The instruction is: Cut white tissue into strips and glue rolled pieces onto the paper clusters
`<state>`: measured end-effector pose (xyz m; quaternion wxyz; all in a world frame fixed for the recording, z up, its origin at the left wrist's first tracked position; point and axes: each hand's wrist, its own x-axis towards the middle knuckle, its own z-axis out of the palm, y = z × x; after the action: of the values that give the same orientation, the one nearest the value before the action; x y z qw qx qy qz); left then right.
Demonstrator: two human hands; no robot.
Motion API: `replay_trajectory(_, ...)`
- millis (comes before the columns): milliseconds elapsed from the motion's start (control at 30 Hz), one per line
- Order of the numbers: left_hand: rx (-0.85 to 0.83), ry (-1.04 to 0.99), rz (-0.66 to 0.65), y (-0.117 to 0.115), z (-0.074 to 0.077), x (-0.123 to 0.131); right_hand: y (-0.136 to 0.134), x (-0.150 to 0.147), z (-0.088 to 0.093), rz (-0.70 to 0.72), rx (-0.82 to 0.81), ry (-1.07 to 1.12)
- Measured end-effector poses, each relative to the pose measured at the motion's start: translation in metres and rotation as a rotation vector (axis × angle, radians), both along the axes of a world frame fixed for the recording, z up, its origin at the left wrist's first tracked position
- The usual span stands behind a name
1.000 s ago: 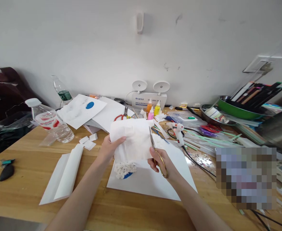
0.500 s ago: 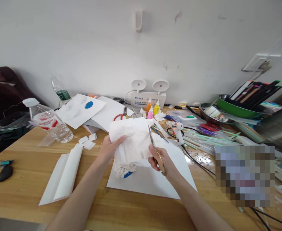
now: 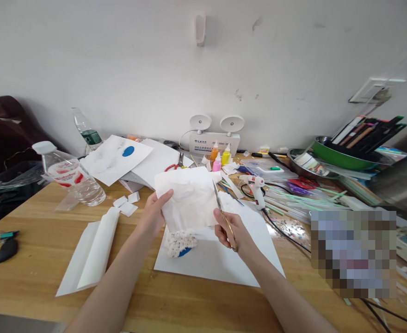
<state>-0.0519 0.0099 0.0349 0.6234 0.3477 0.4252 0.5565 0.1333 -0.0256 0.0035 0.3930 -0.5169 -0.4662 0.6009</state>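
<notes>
My left hand (image 3: pixel 157 210) pinches a thin white tissue sheet (image 3: pixel 189 201) at its left edge, thumb on top, and holds it up over the table. Gold-handled scissors (image 3: pixel 227 222) are in my right hand (image 3: pixel 231 232), blades pointing up and away along the sheet's right edge. Whether the blades touch the sheet I cannot tell. Beneath lies a large white paper (image 3: pixel 217 263), and on its left part sits a clump of crumpled white bits (image 3: pixel 180 241) with a blue patch (image 3: pixel 184 252) showing at its lower edge. The held sheet hides the far part of the paper.
A glue gun (image 3: pixel 257 189) stands right of the paper, its cord running right. Folded white paper (image 3: pixel 95 254) and a water bottle (image 3: pixel 73 178) are at left. Small paint bottles (image 3: pixel 217 162), red-handled pliers (image 3: pixel 177 164) and a green bowl (image 3: pixel 345 157) of markers are farther back.
The tissue sheet and my left hand have shifted slightly left. My right hand with the scissors has moved only a little, also left.
</notes>
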Motion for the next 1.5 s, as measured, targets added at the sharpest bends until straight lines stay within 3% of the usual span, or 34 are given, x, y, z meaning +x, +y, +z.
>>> replay_trajectory(433,-0.051,-0.036,0.055,0.005,-0.002,-0.002,-0.001,-0.001,-0.003,-0.011,-0.029,-0.035)
replay_trajectory(1167,-0.026,-0.057,0.027,0.005,-0.001,-0.006,0.000,-0.001,-0.012,0.010,0.005,-0.031)
replay_trajectory(1500,-0.081,-0.042,-0.008,0.003,0.001,-0.005,-0.004,0.000,0.000,0.017,0.035,0.003)
